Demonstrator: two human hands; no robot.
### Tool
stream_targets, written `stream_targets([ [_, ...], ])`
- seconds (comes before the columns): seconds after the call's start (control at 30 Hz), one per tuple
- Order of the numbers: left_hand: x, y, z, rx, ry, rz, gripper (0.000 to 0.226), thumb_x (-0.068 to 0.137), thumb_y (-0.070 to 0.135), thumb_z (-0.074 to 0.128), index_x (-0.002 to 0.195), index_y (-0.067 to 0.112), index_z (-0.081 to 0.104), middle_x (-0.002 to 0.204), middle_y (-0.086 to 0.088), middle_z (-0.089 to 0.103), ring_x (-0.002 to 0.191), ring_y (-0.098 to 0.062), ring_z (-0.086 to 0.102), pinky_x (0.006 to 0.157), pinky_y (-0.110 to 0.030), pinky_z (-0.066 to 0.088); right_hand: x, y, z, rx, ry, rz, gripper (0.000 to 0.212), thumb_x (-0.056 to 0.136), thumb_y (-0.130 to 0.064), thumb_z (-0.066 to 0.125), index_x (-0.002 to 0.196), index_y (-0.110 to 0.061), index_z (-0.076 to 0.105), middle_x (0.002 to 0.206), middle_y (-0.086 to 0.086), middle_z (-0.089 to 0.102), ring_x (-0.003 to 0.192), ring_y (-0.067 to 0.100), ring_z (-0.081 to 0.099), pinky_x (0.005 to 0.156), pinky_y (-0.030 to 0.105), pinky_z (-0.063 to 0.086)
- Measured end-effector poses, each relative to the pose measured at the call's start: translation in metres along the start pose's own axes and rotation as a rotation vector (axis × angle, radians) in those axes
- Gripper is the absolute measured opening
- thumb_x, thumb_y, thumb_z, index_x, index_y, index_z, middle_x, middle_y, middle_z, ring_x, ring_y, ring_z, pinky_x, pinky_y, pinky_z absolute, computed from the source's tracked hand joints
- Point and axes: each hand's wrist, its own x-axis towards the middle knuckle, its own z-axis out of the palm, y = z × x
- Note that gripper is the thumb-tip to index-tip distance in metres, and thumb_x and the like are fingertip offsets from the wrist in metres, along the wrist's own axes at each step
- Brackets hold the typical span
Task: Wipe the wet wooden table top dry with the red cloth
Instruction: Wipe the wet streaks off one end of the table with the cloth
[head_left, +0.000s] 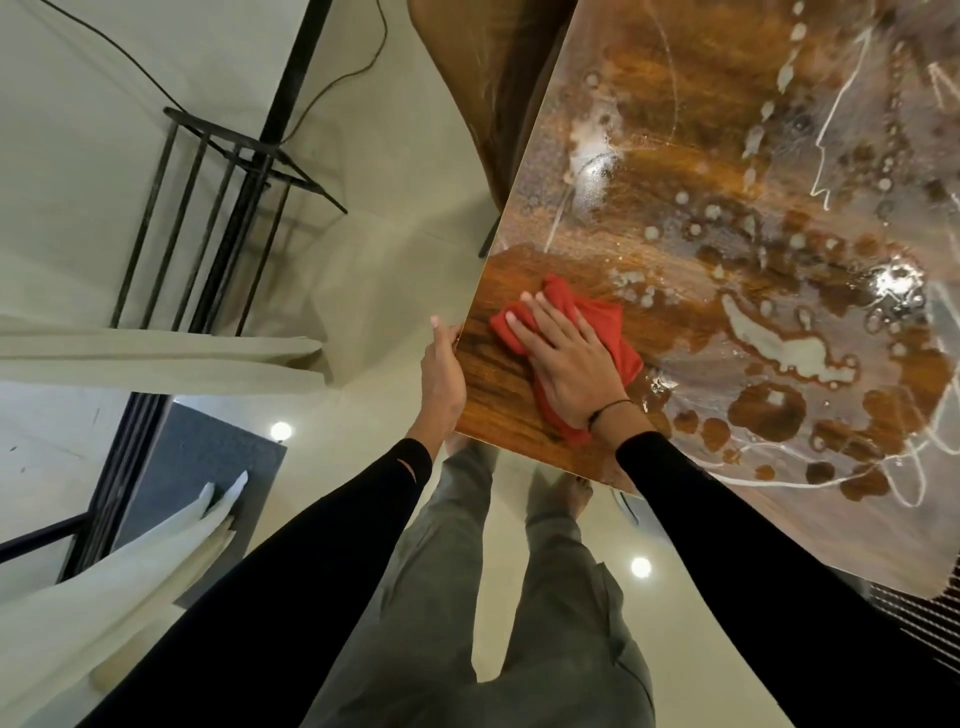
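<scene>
No words or labels can be read anywhere. The right hand (563, 358) lies flat with fingers spread, pressing the red cloth (608, 325) onto the wooden table top (675, 130) near its corner. The hand hides most of the cloth. The left hand (441, 374) holds the table's edge; its fingertips are hidden under it. Puddles and drops (789, 353) cover the wood beyond the cloth. The table's far side is cut off.
</scene>
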Motion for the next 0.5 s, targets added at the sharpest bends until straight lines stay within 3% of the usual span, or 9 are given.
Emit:
stream_targets([
  [0.1, 0.003, -0.009, 0.003, 0.141, 0.052, 0.068, 0.074, 0.116, 0.063, 0.014, 0.146, 0.020, 0.066, 0.139, -0.007, 0.072, 0.132, -0.028, 0.067, 0.123, -0.055, 0.048, 0.050, -0.034, -0.006, 0.030, 0.102, 0.181, 0.063, 0.114, -0.036, 0.024, 0.176, -0.022, 0.025, 0.184, 0.010, 0.015, 0.171, 0.029, 0.012, 0.138, 0.054, 0.011],
  [0.2, 0.003, -0.015, 0.007, 0.255, 0.121, 0.123, 0.068, 0.118, 0.059, 0.015, 0.152, 0.022, 0.062, 0.148, -0.008, 0.067, 0.138, -0.029, 0.062, 0.127, -0.054, 0.041, 0.050, -0.038, 0.000, 0.000, 0.028, 0.003, 0.062, 0.114, -0.034, 0.027, 0.176, -0.023, 0.024, 0.184, 0.009, 0.015, 0.171, 0.028, 0.011, 0.139, 0.053, 0.011],
  [0.3, 0.005, -0.017, 0.010, 0.321, 0.152, 0.133, 0.066, 0.116, 0.062, 0.012, 0.143, 0.028, 0.062, 0.136, -0.002, 0.069, 0.130, -0.027, 0.064, 0.123, -0.050, 0.041, 0.015, -0.003, 0.002, -0.039, -0.057, -0.158, 0.060, 0.118, -0.036, 0.029, 0.177, -0.031, 0.016, 0.185, 0.000, 0.008, 0.172, 0.020, 0.004, 0.140, 0.048, 0.002],
  [0.4, 0.008, -0.022, 0.008, 0.343, 0.142, 0.115, 0.052, 0.114, 0.067, 0.012, 0.124, 0.038, 0.054, 0.115, 0.012, 0.061, 0.102, -0.008, 0.061, 0.111, -0.043, 0.045, 0.030, 0.013, -0.010, 0.005, 0.053, 0.072, 0.060, 0.118, -0.033, 0.031, 0.177, -0.029, 0.018, 0.185, 0.002, 0.009, 0.172, 0.021, 0.006, 0.139, 0.053, 0.008],
  [0.5, 0.010, -0.023, 0.008, 0.404, 0.145, 0.149, 0.055, 0.115, 0.062, 0.013, 0.125, 0.030, 0.057, 0.116, 0.011, 0.060, 0.106, -0.014, 0.059, 0.109, -0.043, 0.044, 0.074, -0.013, -0.015, 0.030, 0.121, 0.196, 0.062, 0.116, -0.030, 0.033, 0.176, -0.023, 0.021, 0.184, 0.007, 0.013, 0.171, 0.025, 0.010, 0.139, 0.053, 0.011],
])
